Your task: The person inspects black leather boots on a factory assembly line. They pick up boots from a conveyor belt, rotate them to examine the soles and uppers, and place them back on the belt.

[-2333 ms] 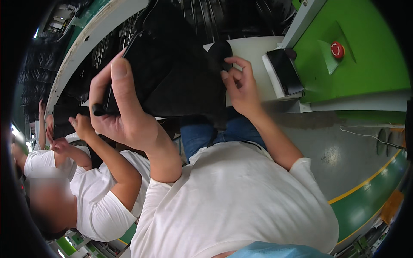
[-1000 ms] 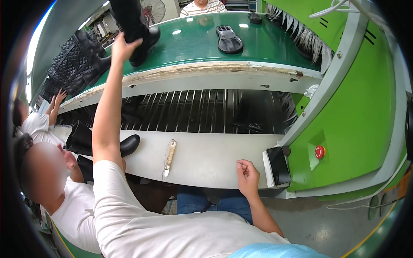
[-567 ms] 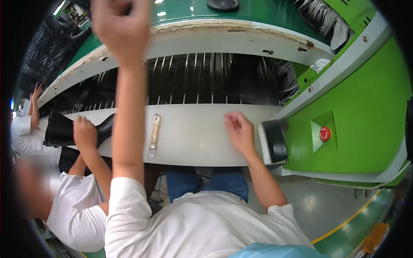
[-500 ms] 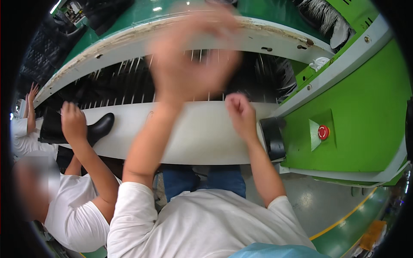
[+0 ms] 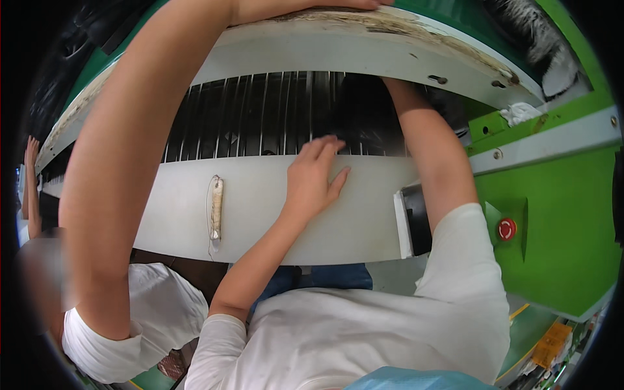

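Note:
My left hand (image 5: pixel 315 177) lies flat on the white shelf (image 5: pixel 364 221), fingers apart and holding nothing. Its fingertips reach the edge of the dark slatted rack (image 5: pixel 260 114). My right forearm (image 5: pixel 426 143) stretches up into the dark gap under the upper green deck (image 5: pixel 403 52); the hand itself is hidden there. A co-worker's bare arm (image 5: pixel 123 169) rises from the lower left across the shelf, with its hand up on the upper deck's worn edge. A small wooden-handled tool (image 5: pixel 216 208) lies on the shelf to the left of my left hand.
At the shelf's right end sits a black box in a white frame (image 5: pixel 416 221). Beside it is a green machine panel with a red button (image 5: pixel 507 229). A white rag (image 5: pixel 520 112) sits on the green frame above. Another person's hand (image 5: pixel 30 156) shows far left.
My left arm came down from the upper deck and now rests on the shelf. My right hand left the shelf edge and went into the gap. A co-worker's arm now reaches up.

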